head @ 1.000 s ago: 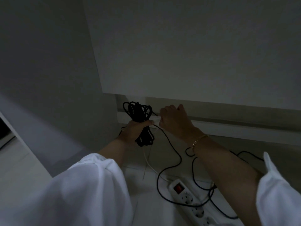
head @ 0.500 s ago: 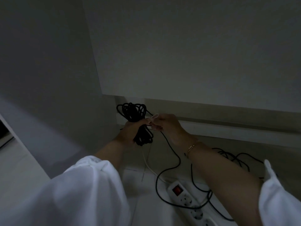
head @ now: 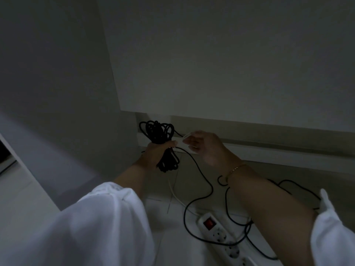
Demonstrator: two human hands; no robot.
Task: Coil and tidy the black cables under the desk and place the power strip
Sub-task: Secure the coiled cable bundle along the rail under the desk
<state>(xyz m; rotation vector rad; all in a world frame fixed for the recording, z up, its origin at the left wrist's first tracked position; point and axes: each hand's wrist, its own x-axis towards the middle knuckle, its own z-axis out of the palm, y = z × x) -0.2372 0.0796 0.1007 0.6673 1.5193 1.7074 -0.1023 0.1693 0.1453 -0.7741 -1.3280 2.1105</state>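
Pwr strip [head: 221,232] end off-frame, btm.

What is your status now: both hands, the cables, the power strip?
Left hand grips black cable coil. Right hand pinches thin white strip beside the coil. Power strip on floor, not placed; loose black cable trails over it.

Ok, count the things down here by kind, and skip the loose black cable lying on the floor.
Coiled black cable bundle, gripped by the left hand: 1
White strip, pinched by the right hand: 1
White power strip on the floor: 1
White cable on the floor: 1
Total: 4
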